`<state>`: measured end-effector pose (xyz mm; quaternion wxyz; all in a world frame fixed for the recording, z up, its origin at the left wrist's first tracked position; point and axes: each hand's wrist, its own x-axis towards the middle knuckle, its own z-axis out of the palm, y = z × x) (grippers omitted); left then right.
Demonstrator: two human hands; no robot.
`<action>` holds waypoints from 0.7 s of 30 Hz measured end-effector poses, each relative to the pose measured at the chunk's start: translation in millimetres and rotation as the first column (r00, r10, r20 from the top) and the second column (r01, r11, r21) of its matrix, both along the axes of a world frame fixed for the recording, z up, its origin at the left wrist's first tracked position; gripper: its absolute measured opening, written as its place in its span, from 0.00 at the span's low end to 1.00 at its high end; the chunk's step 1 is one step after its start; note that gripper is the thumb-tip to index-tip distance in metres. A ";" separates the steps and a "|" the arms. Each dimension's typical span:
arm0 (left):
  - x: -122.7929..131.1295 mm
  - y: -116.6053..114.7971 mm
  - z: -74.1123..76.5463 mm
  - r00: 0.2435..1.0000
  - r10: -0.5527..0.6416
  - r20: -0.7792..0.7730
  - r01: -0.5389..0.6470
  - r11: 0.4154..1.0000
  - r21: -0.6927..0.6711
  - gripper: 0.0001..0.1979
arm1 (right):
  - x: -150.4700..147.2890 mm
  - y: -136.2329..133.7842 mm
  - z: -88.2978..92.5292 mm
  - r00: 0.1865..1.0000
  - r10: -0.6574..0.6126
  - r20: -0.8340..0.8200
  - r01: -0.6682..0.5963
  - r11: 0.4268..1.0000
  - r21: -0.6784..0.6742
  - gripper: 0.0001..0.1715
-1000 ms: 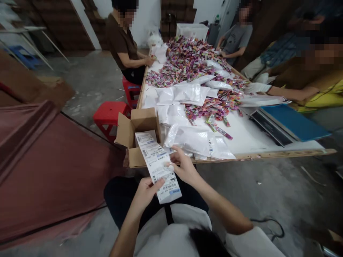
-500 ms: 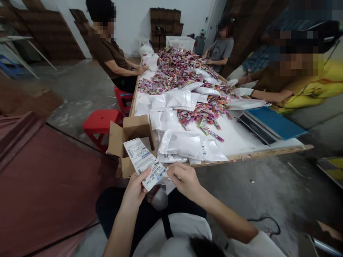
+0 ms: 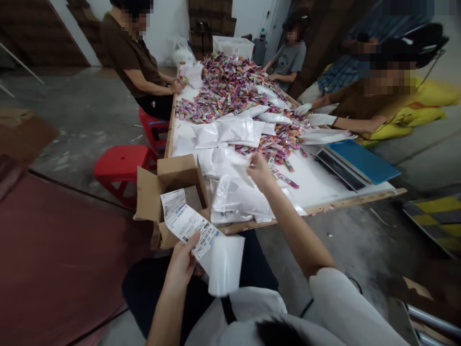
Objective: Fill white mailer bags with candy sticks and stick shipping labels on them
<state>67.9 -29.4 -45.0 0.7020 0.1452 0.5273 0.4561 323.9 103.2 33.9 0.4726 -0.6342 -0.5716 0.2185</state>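
Observation:
My left hand (image 3: 183,263) is closed on a strip of printed shipping labels (image 3: 187,224) that runs up into an open cardboard box (image 3: 169,185); its blank backing (image 3: 224,264) hangs below the hand. My right hand (image 3: 260,170) reaches out over a pile of white plastic mailer bags (image 3: 239,197) at the near end of the table. Its fingers are pinched on something pale, perhaps a peeled label; I cannot make it out.
A long white-topped table (image 3: 334,194) carries a heap of colourful small packets (image 3: 234,86), more white bags and a blue-topped scale (image 3: 358,161). Other people sit along both sides. Red stools (image 3: 120,166) stand to the left. A brown board (image 3: 65,259) covers the floor at left.
My right hand left the label strip and reached forward over the white bags. The left hand kept the strip, its blank backing now hanging free. The camera swung slightly left.

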 end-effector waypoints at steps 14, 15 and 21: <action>-3.0 3.2 0.3 0.997 -0.077 0.026 0.078 0.994 -0.076 0.25 | -18.0 -21.2 -46.4 0.395 0.528 0.752 -0.090 0.837 -0.540 0.50; -3.5 3.4 -0.1 0.997 -0.070 0.024 0.072 0.995 -0.072 0.24 | -17.1 -12.0 -42.7 0.401 0.547 0.735 -0.086 0.821 -0.564 0.52; -7.6 4.0 -6.3 0.996 -0.091 0.021 0.092 0.991 -0.095 0.24 | -51.8 95.1 -35.5 0.839 0.315 0.444 -0.073 0.873 -0.481 0.45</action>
